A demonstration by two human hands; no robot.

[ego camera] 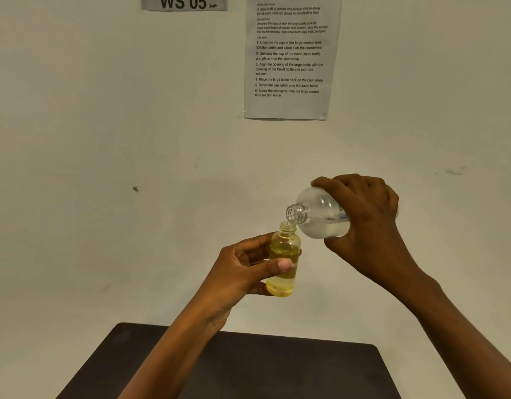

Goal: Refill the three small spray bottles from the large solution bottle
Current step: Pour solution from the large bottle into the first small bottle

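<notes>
Left hand [242, 272] grips small yellow-tinted transparent plastic bottle [283, 250] around its middle, thumb [283, 265] pressed across the front, other fingers wrapped behind, mostly hidden. Small bottle is uncapped with its threaded neck showing, close to upright with a slight lean, and has pale liquid in the lower part. Right hand [366, 226] clamps large clear round-shouldered plastic bottle [320, 216] from above, fingers curled over the top of the body and thumb under it, palm covering the rear half. Large bottle is tipped nearly horizontal, its open threaded neck pointing left and slightly down, clear liquid pooled along the lower side and reaching toward the neck. A bit of printed label peeks out at the edge of the right hand, unreadable. Large bottle's mouth sits right at the small bottle's mouth, lip over lip; touching or a hair apart, cannot tell. Both bottles are held in the air, off any surface, in front of the plain off-white wall [104, 139] and above the far edge of the dark matte rectangular tabletop [248, 367]. Both forearms come up from the lower frame across that tabletop. On the wall above hang a white printed instruction sheet [290, 57] with numbered steps and a grey sign reading "WS 05" [183, 2], cut off by the top edge.
</notes>
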